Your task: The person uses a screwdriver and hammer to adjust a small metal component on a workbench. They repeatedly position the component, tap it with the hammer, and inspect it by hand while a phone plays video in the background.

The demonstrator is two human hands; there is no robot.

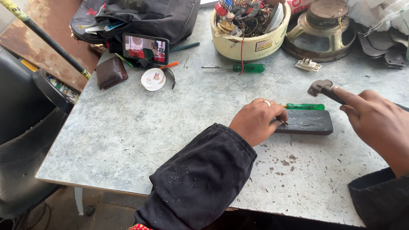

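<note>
Here the left hand (pixel 257 121), knuckles up and sleeved arm angled in, pinches a small metal piece (pixel 284 123) against the dark slab (pixel 307 122) lying mid-table; rightward, the right hand (pixel 377 117) curls closed around a hammer (pixel 324 88), forefinger extended along its handle.

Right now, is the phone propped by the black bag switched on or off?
On. The phone leans against the black bag, and its screen glows with a bright colour picture, not a dark blank.
</note>
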